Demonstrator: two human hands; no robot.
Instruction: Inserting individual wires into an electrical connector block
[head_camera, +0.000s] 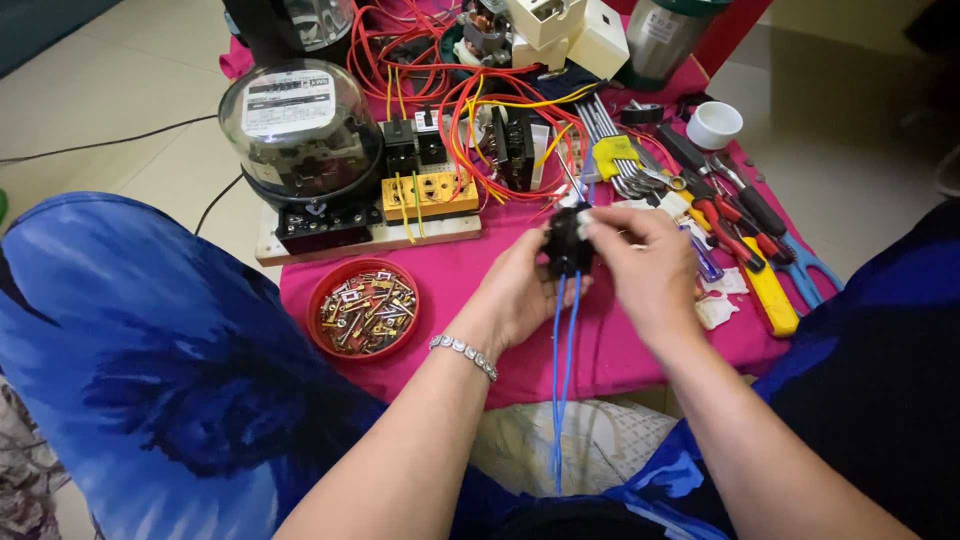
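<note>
At the centre of the frame your left hand (520, 290) cups a small black electrical component (567, 240) from below, fingers curled round it. Your right hand (645, 262) pinches its top, fingers closed. Two blue wires (563, 370) hang down from it. A red dish of screws (362, 308) sits left, on the pink cloth (610, 350).
</note>
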